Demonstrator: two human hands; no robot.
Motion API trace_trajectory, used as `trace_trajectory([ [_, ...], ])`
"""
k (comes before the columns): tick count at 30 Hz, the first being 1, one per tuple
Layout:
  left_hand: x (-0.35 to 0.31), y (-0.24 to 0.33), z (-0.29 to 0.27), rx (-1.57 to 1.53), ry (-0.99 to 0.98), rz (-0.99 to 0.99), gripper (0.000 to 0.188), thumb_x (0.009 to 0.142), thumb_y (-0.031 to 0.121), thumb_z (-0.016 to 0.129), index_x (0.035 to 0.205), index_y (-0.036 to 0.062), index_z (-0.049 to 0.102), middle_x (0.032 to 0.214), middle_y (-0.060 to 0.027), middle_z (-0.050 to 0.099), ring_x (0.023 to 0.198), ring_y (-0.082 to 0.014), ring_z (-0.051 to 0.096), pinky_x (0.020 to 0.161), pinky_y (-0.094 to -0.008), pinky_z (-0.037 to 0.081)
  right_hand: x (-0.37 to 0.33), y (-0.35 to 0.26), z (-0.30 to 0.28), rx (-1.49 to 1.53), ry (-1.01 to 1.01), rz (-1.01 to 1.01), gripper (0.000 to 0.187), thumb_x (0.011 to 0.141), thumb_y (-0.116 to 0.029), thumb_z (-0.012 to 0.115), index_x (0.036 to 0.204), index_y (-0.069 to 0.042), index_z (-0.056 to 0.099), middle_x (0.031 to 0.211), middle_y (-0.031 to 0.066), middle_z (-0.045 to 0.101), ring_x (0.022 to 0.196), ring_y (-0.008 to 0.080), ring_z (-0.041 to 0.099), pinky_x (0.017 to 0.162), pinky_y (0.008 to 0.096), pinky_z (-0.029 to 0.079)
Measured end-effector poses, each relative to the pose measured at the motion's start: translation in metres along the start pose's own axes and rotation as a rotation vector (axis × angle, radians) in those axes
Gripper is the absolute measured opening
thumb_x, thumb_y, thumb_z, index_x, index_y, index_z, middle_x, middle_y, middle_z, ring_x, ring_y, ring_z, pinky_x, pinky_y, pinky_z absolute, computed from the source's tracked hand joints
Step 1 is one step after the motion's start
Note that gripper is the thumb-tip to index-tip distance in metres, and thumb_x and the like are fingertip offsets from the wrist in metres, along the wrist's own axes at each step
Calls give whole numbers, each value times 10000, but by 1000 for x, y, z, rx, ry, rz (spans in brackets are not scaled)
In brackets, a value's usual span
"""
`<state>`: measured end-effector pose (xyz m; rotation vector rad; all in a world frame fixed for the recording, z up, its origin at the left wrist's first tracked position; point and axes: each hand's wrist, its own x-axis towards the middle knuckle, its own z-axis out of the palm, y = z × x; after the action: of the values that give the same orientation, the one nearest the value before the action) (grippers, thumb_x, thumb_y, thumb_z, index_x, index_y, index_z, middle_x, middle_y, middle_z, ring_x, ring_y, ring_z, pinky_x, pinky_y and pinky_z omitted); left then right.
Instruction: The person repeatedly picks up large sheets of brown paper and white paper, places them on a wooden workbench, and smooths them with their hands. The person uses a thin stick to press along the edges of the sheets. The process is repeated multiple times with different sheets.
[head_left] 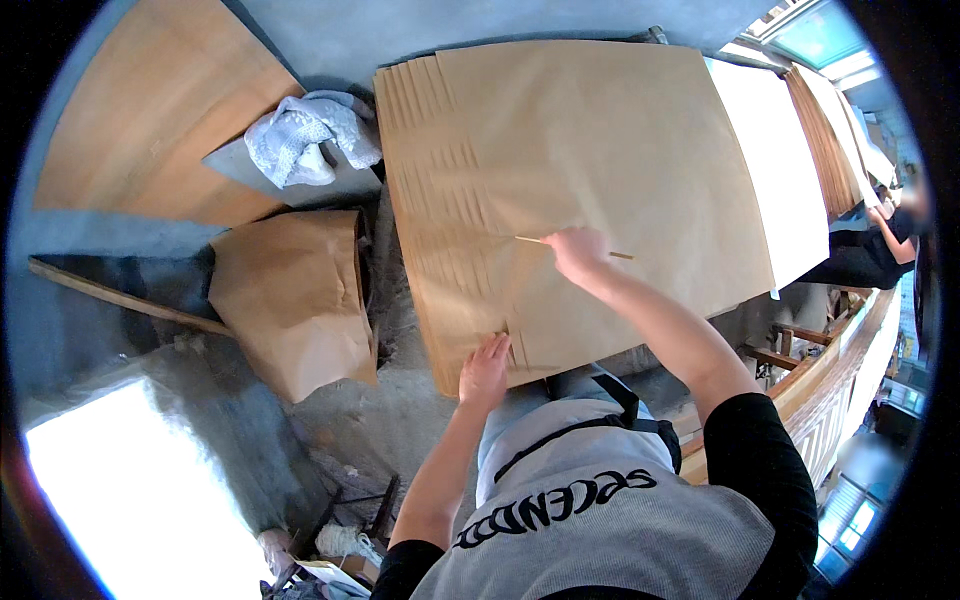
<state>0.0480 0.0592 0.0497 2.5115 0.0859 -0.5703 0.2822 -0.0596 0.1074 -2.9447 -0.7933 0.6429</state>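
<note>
Brown paper sheets (620, 140): one broad stack, spread flat in front of the person, occupying the upper middle of the view. Left side fanned, the sheet edges lying in narrow overlapping steps; right part smooth, lightly rippled.

Thin stick (531, 239): pale, slender, lying crosswise over the stack; one end points to the stepped edges, the other shows past the wrist.

Right hand (580, 250): closed around the thin stick, above the middle of the stack, knuckles up. Whether it touches the paper cannot be told.

Left hand (486, 370): at the near left part of the stack, fingers straight and close together, laid on the stepped edges. Whether they pinch an edge cannot be told.

White sheet (785, 165): directly right of the brown stack, partly under its edge.

Second brown stack (818, 140): farther right, beyond the white sheet, seen edge-on.

Co-worker (870, 255): at far right, dark clothing, one arm raised toward the papers there.

Light cloth (312, 135): crumpled, left of the stack, on a grey board (235, 165).

Wooden panel (150, 110): large, tan, against the wall at upper left.

Folded brown paper (290, 300): creased, left of the stack, apart from it.

Wooden strip (130, 295): long, narrow, slanting down to the folded brown paper.
</note>
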Motion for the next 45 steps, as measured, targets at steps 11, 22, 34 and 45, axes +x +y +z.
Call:
trace_trajectory([
  [11, -9, 10, 4, 178, 15, 61, 440, 750, 99, 495, 1179, 195, 472, 1324, -35, 301, 1242, -210, 266, 963, -423, 280, -31, 23, 13, 100, 41, -40, 261, 800, -138, 473, 986, -258, 611, 725, 74, 602, 605, 240, 580, 499, 376, 455],
  [22, 11, 6, 17, -886, 434, -307, 240, 747, 63, 518, 984, 76, 552, 898, -81, 586, 856, -183, 564, 763, -332, 435, -63, 61, 55, 372, 89, -80, 202, 854, -259, 443, 918, -121, 575, 745, 128, 594, 662, 306, 576, 551, 403, 450],
  [34, 35, 27, 49, -780, 587, -593, 183, 714, 151, 646, 840, 46, 564, 728, -33, 578, 662, -116, 536, 614, -254, 449, -146, 128, 95, 529, 10, -65, 237, 854, -237, 423, 783, -35, 523, 719, 145, 568, 707, 328, 547, 609, 404, 419],
  [45, 45, 26, 66, -614, 865, -517, 191, 675, 167, 683, 785, 59, 570, 737, -68, 583, 673, -169, 573, 638, -294, 464, -151, 145, 105, 502, 112, -46, 202, 839, -219, 440, 790, -45, 530, 837, 152, 550, 783, 337, 533, 672, 418, 427],
])
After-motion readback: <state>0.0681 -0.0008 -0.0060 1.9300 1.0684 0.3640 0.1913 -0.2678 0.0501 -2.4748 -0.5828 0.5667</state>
